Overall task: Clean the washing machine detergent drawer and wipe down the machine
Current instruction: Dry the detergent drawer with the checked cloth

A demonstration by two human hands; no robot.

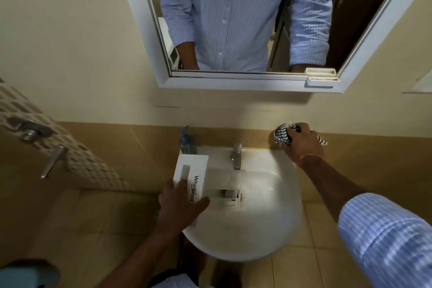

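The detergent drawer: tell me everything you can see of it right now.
The detergent drawer is white plastic, out of the machine and lying across the left side of the sink. Its flat front panel carries black "Whirlpool" lettering and a recessed handle. The compartment body extends rightward over the basin, below the tap; its inner parts are blurred. The left hand grips the front panel, fingers on the face. No running water is visible. The right hand holds a striped cloth, apart from the drawer.

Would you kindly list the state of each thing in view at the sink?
Detergent drawer: out of machine, lying across the sink.
Left hand: grip on drawer front.
Right hand: clutching striped cloth.
Tap: no running water visible.
Soap dispenser: upright.
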